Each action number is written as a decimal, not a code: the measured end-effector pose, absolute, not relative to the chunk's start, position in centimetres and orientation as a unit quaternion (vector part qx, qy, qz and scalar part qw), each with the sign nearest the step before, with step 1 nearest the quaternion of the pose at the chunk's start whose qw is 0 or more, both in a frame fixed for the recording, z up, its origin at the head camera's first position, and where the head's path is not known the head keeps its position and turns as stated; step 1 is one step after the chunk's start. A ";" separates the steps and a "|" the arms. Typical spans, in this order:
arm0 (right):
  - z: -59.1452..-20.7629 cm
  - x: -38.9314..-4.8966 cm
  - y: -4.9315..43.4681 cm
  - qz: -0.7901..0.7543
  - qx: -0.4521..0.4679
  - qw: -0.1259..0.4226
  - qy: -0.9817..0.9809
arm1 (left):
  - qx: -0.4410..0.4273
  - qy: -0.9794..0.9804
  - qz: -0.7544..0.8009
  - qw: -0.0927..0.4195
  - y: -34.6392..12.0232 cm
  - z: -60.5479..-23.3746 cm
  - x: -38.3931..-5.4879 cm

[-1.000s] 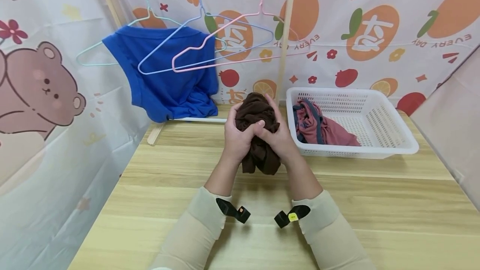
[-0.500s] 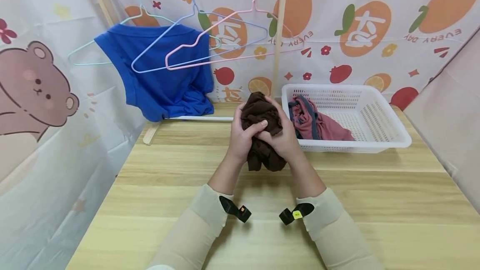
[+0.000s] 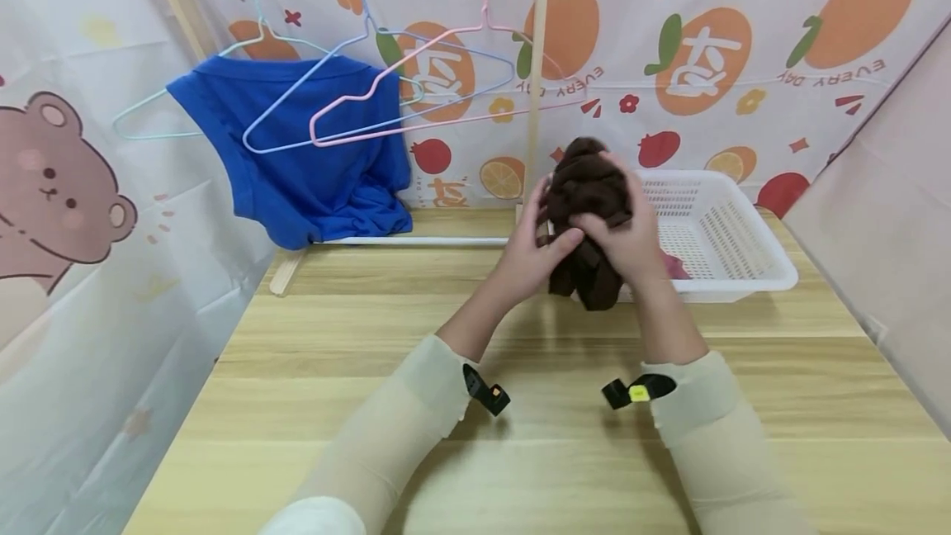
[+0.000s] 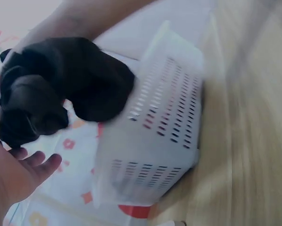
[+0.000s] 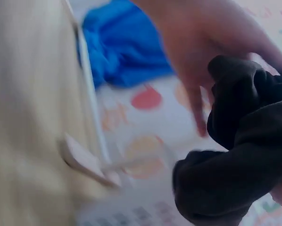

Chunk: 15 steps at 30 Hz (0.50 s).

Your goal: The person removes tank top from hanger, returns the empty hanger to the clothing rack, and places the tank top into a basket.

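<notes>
A crumpled dark brown garment (image 3: 590, 188) is bunched up in front of the basket's left end, above the table. My right hand (image 3: 633, 242) grips it from the right, with the thumb across its front. On its other side my left hand (image 3: 529, 253) lies against the cloth with fingers loosely spread. In the left wrist view the fingers of that left hand (image 4: 13, 174) are extended beside the cloth, not curled round it. The white plastic basket (image 3: 789, 277) stands just behind; a bit of pink garment (image 3: 674, 267) shows inside, the rest hidden by my right hand and the cloth.
A wooden rack (image 3: 538, 64) stands at the back left. From it hang a blue sleeveless shirt (image 3: 319, 155) on a teal hanger (image 3: 152, 106), an unladen blue hanger (image 3: 286, 110) and a pink hanger (image 3: 386, 77). A white bar (image 3: 446, 241) runs low along the rack's base.
Both hands and the brown garment have moved right and slightly up, to the front of the basket. The left hand's fingers have loosened from the cloth, and the view has shifted a little.
</notes>
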State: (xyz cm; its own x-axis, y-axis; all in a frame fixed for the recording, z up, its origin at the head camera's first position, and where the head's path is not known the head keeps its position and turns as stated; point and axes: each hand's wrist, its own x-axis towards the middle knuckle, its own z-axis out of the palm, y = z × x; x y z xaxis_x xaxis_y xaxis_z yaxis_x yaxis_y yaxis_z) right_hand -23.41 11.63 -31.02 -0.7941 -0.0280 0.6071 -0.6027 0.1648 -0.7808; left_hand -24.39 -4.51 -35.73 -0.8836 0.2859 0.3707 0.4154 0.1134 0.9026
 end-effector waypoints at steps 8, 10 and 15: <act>-31.1 -28.7 19.2 0.575 0.087 0.248 -0.775 | -0.284 -0.902 -0.323 0.041 0.2 -36.5 -27.5; -32.2 -30.0 20.4 0.545 0.060 0.236 -0.802 | -0.274 -0.935 -0.223 0.033 1.2 -36.9 -28.2; -35.3 -32.1 21.8 0.427 0.030 0.189 -0.884 | -0.217 -0.974 -0.071 -0.009 2.8 -38.2 -28.9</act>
State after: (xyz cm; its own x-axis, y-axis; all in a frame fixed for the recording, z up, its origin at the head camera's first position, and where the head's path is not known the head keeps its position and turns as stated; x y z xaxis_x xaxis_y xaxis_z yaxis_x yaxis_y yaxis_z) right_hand -32.09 21.81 -35.31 -0.9269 0.1082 0.3593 -0.2144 0.6331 -0.7438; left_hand -28.95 2.75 -38.19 -0.9057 0.4238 0.0127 0.4211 0.8958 0.1422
